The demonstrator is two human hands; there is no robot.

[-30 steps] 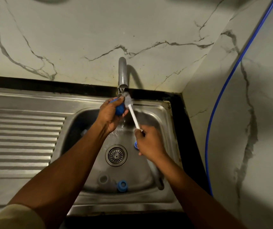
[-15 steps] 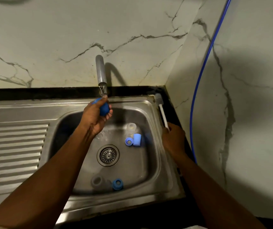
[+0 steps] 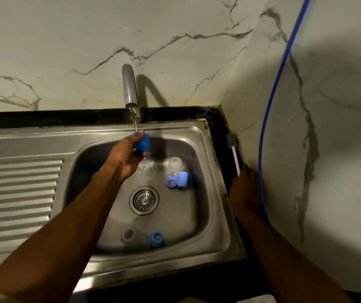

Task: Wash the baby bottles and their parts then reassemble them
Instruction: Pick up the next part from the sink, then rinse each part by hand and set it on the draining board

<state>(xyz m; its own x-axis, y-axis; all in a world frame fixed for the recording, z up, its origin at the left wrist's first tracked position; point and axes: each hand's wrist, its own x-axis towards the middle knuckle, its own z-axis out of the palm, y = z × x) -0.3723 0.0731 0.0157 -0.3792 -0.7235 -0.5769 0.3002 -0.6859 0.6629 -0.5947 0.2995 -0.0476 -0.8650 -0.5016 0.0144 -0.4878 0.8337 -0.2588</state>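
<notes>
Left hand [image 3: 124, 159] gripping a blue bottle part [image 3: 142, 143] under the tap [image 3: 129, 88] stream, above the sink [image 3: 213, 171] basin; right hand [image 3: 246, 191] holding the brush [image 3: 234, 154] handle on the black ledge [image 3: 218, 132], against the wall [image 3: 332, 149]

The left hand [image 3: 127, 158] grips a blue bottle part [image 3: 142, 142] under the thin stream from the tap [image 3: 129, 88], above the steel sink [image 3: 208, 149]. The right hand [image 3: 246, 191] holds the white-handled bottle brush [image 3: 235, 157] on the black ledge beside the wall. In the basin, 2 light-blue pieces [image 3: 183, 179] touch near a clear part [image 3: 174, 162]. A clear bottle [image 3: 128, 234] and a blue ring [image 3: 156, 238] sit at the front.
</notes>
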